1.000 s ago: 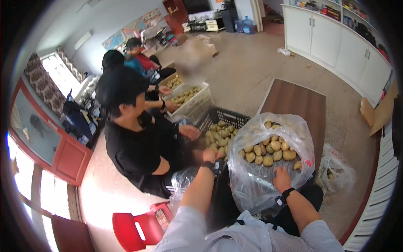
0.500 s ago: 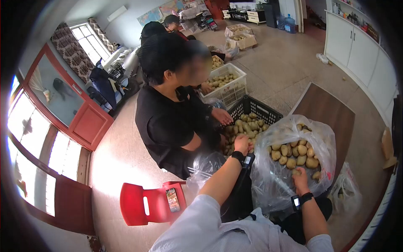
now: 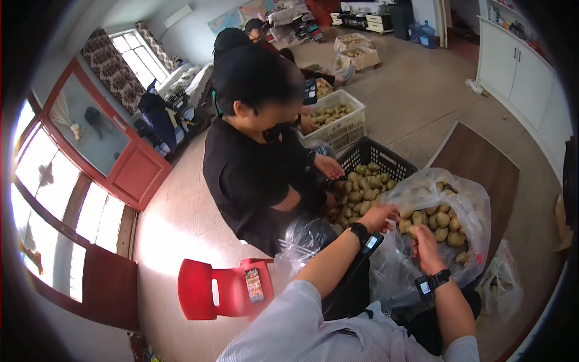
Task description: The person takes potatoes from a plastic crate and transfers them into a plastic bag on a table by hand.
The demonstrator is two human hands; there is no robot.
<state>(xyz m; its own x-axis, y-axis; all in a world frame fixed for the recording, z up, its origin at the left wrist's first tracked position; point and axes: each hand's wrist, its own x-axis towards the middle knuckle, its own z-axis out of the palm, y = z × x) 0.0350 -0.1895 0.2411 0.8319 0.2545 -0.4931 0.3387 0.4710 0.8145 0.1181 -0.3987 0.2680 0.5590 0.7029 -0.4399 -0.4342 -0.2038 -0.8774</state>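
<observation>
My left hand [image 3: 380,218] is at the left rim of a clear plastic bag [image 3: 392,265], its fingers stretched towards the bag and apart, with no potato visible in them. Just right of it, my right hand [image 3: 427,246] is closed round a potato [image 3: 411,231] in the bag's mouth. More potatoes [image 3: 442,219] lie inside the bag behind my hands. To the left stands a black crate [image 3: 395,166] holding many greenish-yellow potatoes [image 3: 362,184]. Both my wrists carry dark straps with small devices.
Beside the black crate sits a co-worker in black [image 3: 253,175], one hand [image 3: 329,167] held over its edge. A white crate [image 3: 356,117] of potatoes stands beyond. A brown board [image 3: 476,154] is behind the bag. At left is a red chair [image 3: 199,289] with a phone [image 3: 254,285].
My left hand has moved right from over the black crate to the bag's rim. My right hand has risen leftward with the potato, so both hands are close together.
</observation>
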